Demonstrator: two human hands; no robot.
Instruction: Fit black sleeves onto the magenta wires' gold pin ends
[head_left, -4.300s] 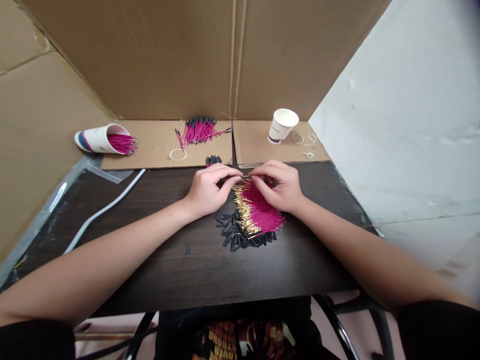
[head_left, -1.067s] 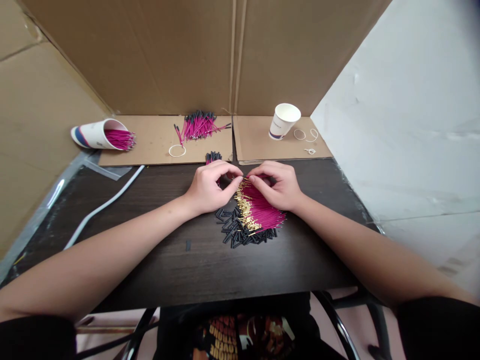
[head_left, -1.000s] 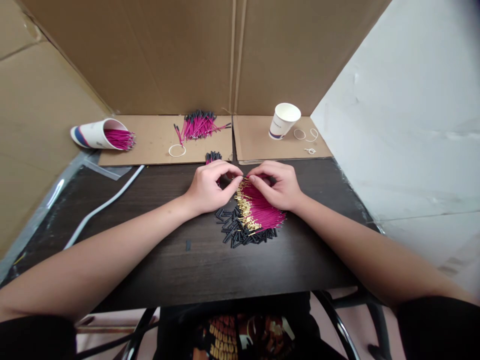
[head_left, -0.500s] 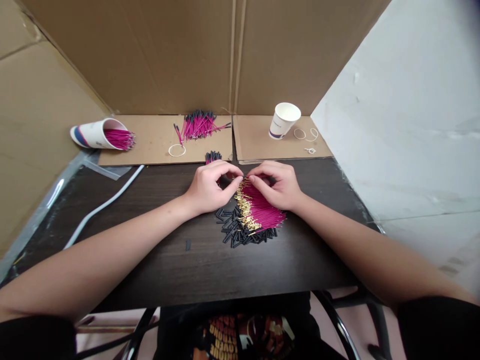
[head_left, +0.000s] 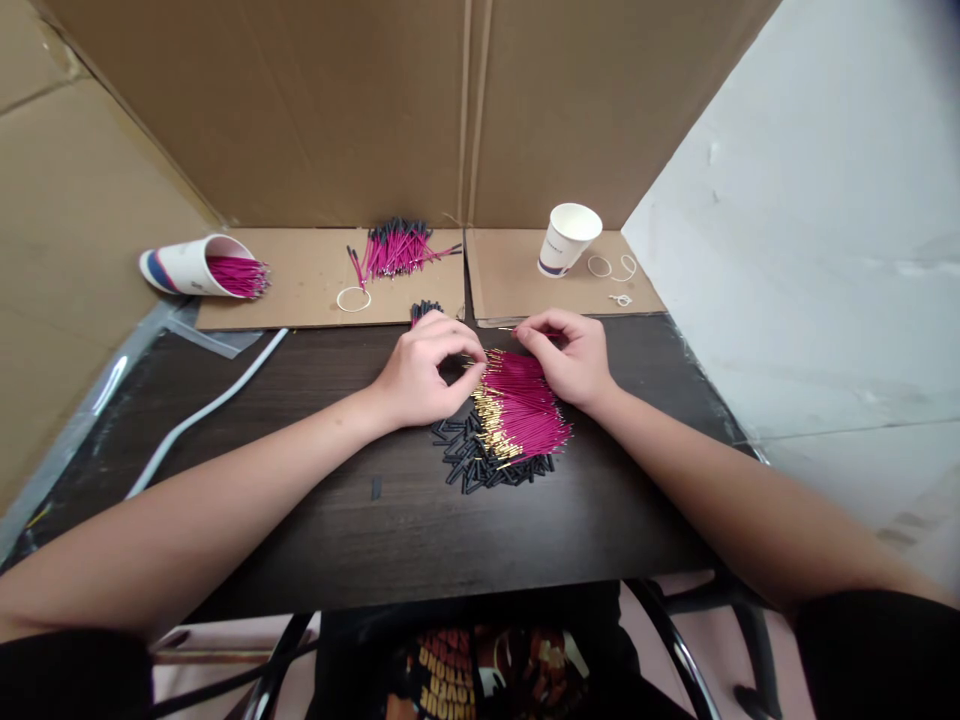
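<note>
My right hand (head_left: pixel 574 358) pinches a magenta wire between thumb and forefinger, its thin gold-tipped end (head_left: pixel 506 329) pointing left. My left hand (head_left: pixel 431 372) is closed in a thumb-and-finger pinch at the upper left edge of the wire pile; whatever lies between its fingertips is too small to make out. Below and between both hands lies the pile of magenta wires (head_left: pixel 529 400), gold pins to the left. Loose black sleeves (head_left: pixel 465 462) are scattered along its lower left side. Just beyond my left hand, a small group of black-ended wires (head_left: pixel 426 311) is partly hidden.
On the cardboard sheet (head_left: pixel 300 300) lie a heap of black-ended magenta wires (head_left: pixel 401 248) and a rubber band (head_left: pixel 354 299). A tipped paper cup (head_left: pixel 176 268) holds more wires. Another paper cup (head_left: pixel 568 245) stands at right near white bands (head_left: pixel 622 268). One black sleeve (head_left: pixel 376 488) lies apart.
My hands have drawn apart from touching fingertips. The right hand has moved up and to the right, with a gold-tipped wire now showing in it; the left has stayed nearly in place.
</note>
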